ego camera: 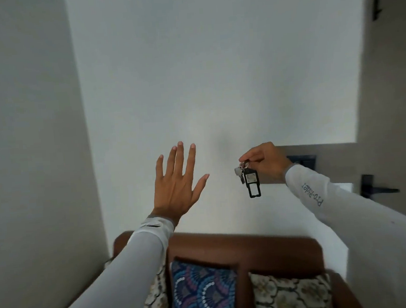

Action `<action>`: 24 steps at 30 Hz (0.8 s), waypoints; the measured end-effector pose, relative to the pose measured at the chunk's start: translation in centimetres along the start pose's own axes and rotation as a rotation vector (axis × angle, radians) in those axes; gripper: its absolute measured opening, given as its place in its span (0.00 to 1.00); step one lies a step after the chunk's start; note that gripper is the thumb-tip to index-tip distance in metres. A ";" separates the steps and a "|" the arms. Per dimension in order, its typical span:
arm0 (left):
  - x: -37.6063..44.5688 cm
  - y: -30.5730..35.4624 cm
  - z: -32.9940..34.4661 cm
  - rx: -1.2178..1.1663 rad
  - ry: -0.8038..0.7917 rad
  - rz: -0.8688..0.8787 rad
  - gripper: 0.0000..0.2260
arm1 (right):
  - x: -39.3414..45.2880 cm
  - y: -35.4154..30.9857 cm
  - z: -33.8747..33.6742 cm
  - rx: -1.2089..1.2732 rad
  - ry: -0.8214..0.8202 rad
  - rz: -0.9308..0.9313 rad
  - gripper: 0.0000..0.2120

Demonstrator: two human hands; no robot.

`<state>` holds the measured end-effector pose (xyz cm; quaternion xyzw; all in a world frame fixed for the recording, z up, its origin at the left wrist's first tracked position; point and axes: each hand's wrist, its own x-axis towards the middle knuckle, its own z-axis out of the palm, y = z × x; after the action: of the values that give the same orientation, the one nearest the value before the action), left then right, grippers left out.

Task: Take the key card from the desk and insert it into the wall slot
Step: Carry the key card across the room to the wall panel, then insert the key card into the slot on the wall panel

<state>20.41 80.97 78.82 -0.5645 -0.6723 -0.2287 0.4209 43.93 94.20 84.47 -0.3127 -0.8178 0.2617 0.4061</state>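
White wall (214,67) ahead. Right hand (263,160) pinches the ring of a dangling black plastic key card tag (253,182); left hand (177,180) is spread and empty. Tag looks light, stiff, swingy: grip its body for insertion.

Left hand (177,185) raised, fingers spread — right hand (265,162) pinching, apparently thumb-and-forefinger.

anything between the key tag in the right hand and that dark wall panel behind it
Nothing visible does. The right hand dangles the black rectangular key tag from its ring, and its own wrist partly hides the dark wall panel.
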 end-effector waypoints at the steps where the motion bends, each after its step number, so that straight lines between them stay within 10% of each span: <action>1: 1.4 1.7 1.4 -0.016 0.004 0.017 0.35 | 0.5 1.4 -1.7 0.000 0.034 0.011 0.12; 24: 27.3 26.3 30.3 -0.168 0.050 0.148 0.35 | 19.3 30.4 -20.8 -0.062 0.344 0.037 0.12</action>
<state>35.92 126.89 80.48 -0.6399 -0.5965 -0.2667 0.4045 61.03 132.14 84.45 -0.3803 -0.7378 0.1866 0.5255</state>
